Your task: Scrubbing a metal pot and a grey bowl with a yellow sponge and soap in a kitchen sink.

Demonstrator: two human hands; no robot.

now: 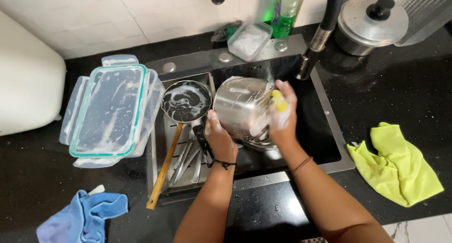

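While suds cover both hands: the pot (pixel 242 109) is tilted on its side over the sink (pixel 325 130), near its middle.
Left hand (pixel 220 138): clamped on the pot's near rim; a firm hold would keep the wet steel from turning.
Right hand (pixel 282 115): closed on a yellow sponge (pixel 278 101), pressed to the pot's base.
Left edge: a soapy pan (pixel 186 101) and lidded tubs (pixel 110 111) sit close; strokes are best kept short.

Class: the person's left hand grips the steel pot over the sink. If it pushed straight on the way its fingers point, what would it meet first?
The left hand points up-frame, already against the steel pot. So probably the pot's wall first; depth beyond is unclear.
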